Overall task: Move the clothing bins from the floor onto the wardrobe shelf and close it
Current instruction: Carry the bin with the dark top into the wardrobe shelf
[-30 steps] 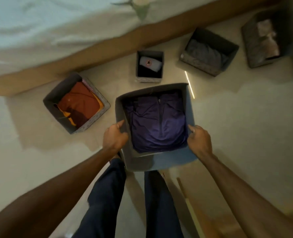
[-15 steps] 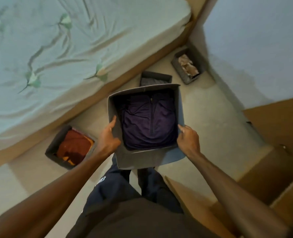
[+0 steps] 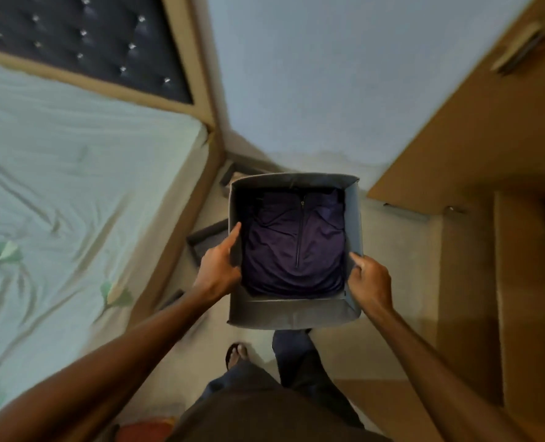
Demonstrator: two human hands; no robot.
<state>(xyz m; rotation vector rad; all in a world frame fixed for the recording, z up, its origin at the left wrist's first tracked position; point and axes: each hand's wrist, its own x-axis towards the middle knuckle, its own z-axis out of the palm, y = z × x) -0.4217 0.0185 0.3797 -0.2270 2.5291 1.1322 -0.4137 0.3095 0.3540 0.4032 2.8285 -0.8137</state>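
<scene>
A grey fabric bin [image 3: 292, 315] is held up in front of me, clear of the floor. A folded purple zip-up top [image 3: 293, 247] lies inside it. My left hand [image 3: 218, 267] grips the bin's left wall, thumb over the rim. My right hand [image 3: 368, 280] grips the right wall near the front corner. The brown wooden wardrobe [image 3: 469, 138] stands to the right, its door open and the inside partly in view.
A bed with a pale green sheet [image 3: 73, 193] and a dark tufted headboard [image 3: 83, 43] fills the left. Other grey bins [image 3: 205, 239] sit on the floor beside the bed, mostly hidden. An orange-filled bin [image 3: 146, 425] shows at the bottom. My foot [image 3: 237, 354] stands below.
I have straightened up and lifted the bin off the floor with both hands. My view swung up and right, so the headboard, wall and wardrobe now show.
</scene>
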